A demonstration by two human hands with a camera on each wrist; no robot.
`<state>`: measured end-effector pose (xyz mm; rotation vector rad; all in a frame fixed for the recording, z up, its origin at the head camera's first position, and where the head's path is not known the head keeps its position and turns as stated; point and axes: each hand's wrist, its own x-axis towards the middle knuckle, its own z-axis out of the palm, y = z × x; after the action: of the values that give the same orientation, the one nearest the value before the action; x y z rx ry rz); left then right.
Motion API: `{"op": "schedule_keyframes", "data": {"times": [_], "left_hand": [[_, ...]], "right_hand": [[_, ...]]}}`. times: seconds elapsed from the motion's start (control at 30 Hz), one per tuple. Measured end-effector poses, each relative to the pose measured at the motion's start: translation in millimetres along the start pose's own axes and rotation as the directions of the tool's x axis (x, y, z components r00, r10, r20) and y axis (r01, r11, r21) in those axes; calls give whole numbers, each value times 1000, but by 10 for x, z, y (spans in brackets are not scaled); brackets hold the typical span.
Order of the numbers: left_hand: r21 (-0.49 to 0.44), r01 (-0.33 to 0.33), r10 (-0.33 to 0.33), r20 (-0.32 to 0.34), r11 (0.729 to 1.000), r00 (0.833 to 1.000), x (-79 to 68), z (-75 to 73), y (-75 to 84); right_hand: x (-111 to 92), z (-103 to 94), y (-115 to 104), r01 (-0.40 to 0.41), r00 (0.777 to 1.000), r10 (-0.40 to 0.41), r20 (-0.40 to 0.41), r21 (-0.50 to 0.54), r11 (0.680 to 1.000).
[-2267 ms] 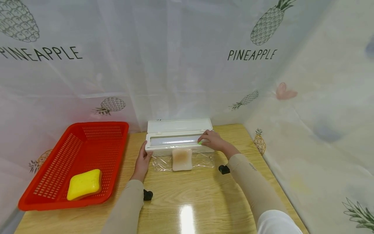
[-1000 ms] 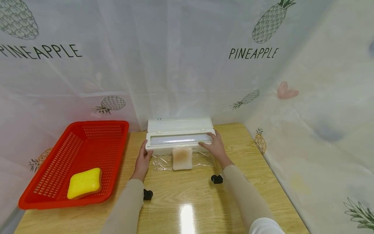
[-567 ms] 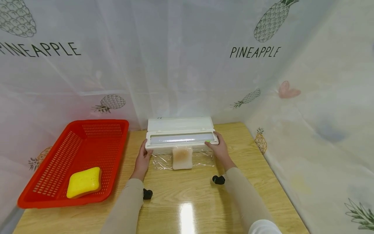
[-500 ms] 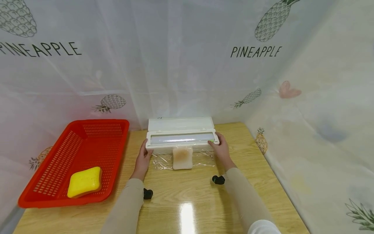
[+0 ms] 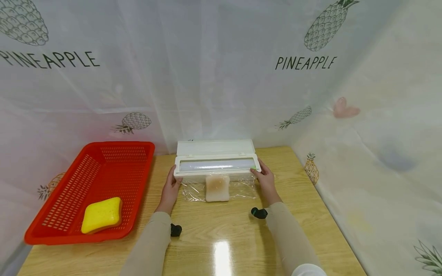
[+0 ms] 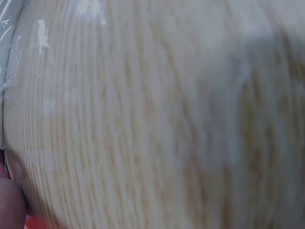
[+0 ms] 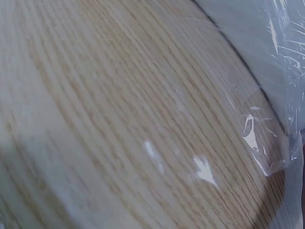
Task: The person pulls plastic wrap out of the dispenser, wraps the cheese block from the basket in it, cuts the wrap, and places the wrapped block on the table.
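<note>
A white cling film dispenser (image 5: 190, 174) lies at the table's back, its lid (image 5: 215, 147) tipped up against the curtain. Inside shows the pale film roll (image 5: 217, 165). My left hand (image 5: 170, 189) grips the left end, thumb in front. My right hand (image 5: 266, 182) holds the right end the same way, a small bright green spot at its thumb tip. From the front, clear film (image 5: 241, 188) hangs down onto the table, with a browned slice of bread (image 5: 217, 188) at its middle. Wrinkled film (image 7: 288, 57) shows in the right wrist view; in the left wrist view, part of a finger (image 6: 9, 205).
At the left stands a red perforated basket (image 5: 139, 207) with a yellow sponge-like block (image 5: 101, 214) in it. A pineapple-print curtain (image 5: 221, 76) closes off the back and right. Wood-grain tabletop (image 5: 207, 237) stretches in front of the dispenser.
My right hand has come off the roll and moved right, to the dispenser's right end, which it now grips. My left hand keeps its hold on the left end.
</note>
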<state>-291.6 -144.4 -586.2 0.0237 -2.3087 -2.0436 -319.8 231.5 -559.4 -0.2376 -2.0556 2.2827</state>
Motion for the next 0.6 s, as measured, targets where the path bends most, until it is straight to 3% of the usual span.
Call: {"op": "schedule_keyframes", "data": {"times": [0.2, 0.6], "left_hand": [[-3, 1, -1, 2, 1000, 1000, -10, 6, 0], [11, -21, 21, -4, 1000, 1000, 17, 6, -28]], "right_hand": [[-59, -26, 4, -36, 999, 40, -31, 99, 994], [33, 17, 234, 46, 993, -21, -114, 224, 974]]}}
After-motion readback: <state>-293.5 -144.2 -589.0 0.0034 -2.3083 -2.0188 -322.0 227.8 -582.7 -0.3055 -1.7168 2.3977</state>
